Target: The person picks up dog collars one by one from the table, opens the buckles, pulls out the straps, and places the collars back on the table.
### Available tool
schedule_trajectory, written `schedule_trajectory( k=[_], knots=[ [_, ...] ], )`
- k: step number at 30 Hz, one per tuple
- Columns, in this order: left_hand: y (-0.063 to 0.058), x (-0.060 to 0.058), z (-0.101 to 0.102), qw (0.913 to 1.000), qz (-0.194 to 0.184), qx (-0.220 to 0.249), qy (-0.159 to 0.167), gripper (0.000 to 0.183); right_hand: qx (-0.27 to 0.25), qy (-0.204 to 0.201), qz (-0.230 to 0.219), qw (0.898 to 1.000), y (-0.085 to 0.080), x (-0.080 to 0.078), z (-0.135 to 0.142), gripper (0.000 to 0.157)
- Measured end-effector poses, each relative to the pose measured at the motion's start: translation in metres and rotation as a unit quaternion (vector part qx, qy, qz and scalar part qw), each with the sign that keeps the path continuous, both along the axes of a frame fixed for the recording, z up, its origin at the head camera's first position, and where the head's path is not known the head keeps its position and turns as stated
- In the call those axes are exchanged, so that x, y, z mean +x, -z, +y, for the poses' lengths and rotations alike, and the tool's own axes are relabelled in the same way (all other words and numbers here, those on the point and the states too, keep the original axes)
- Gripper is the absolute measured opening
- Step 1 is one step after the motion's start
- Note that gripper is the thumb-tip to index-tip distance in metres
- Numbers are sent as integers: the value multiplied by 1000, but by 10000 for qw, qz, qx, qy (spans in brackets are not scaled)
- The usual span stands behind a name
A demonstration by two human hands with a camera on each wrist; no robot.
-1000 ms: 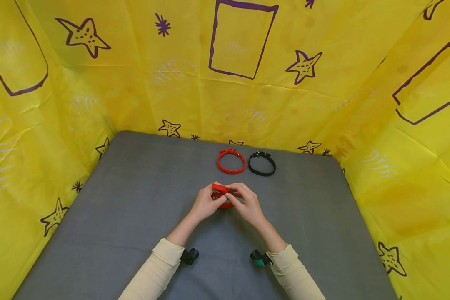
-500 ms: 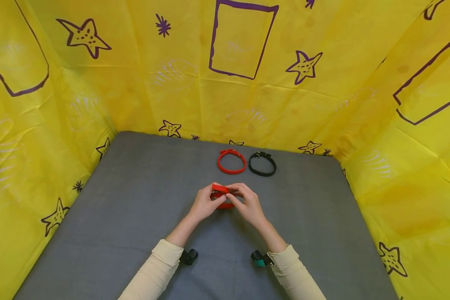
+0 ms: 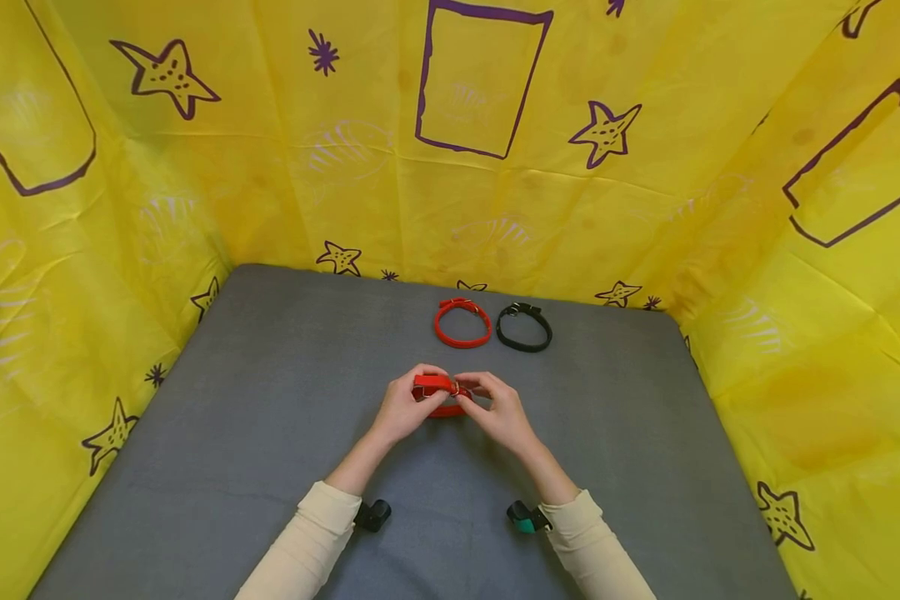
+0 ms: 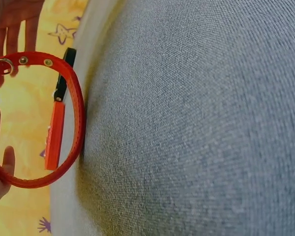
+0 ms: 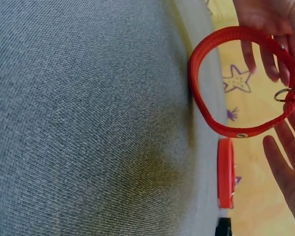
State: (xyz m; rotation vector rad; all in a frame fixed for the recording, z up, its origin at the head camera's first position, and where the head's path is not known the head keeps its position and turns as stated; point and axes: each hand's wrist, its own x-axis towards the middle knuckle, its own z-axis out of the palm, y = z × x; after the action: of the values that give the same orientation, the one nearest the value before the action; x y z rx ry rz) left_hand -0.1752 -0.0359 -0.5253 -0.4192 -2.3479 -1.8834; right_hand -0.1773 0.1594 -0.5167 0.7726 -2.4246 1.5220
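Note:
Between both hands a red collar [image 3: 447,411] is bent into a loop above the grey table. My left hand [image 3: 402,410] pinches it on the left, by the strap end [image 3: 429,382]. On the other side my right hand [image 3: 501,413] pinches it close to the metal buckle [image 3: 456,388]. The left wrist view shows the collar's round loop [image 4: 77,108] standing upright, with metal-rimmed holes along its top. A metal ring [image 5: 281,95] hangs at the collar in the right wrist view. Fingers partly hide the buckle area.
Farther back on the table [image 3: 270,400] lie a second red collar [image 3: 462,343] and a black collar [image 3: 523,346], both buckled into loops. Yellow cloth walls [image 3: 375,200] with starfish drawings rise behind and at both sides.
Both hands have drawn slightly apart. The collar's strap end has shifted left and down a little, and the buckle now shows between the fingers. The two collars behind stay put.

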Motion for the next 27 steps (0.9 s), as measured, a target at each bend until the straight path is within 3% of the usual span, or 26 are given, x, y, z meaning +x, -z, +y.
schedule_trajectory(
  k=[5, 8, 12, 13, 23, 27],
  knots=[
    [-1, 0, -5, 9997, -127, 46, 193, 46, 62, 40, -105, 9999, 2, -1, -1, 23],
    [-9, 2, -6, 9993, -249, -67, 262, 62, 188, -15, -125, 9997, 1, -1, 0, 20],
    [-13, 2, -9, 9989, -335, -124, 306, 68, 267, -121, 45, 9996, -1, -2, 0, 19],
    [-8, -1, -10, 9989, -327, -118, 300, 69, 288, -130, 109, 9994, -1, -1, 0, 19],
    [-9, -3, -15, 9955, 484, -740, 348, 34, 549, -197, 567, 9967, -6, 0, 0, 17],
    [-10, -3, -15, 9919, 770, -968, 273, 28, 607, -221, 626, 9959, -8, 0, 1, 16]
  ],
)
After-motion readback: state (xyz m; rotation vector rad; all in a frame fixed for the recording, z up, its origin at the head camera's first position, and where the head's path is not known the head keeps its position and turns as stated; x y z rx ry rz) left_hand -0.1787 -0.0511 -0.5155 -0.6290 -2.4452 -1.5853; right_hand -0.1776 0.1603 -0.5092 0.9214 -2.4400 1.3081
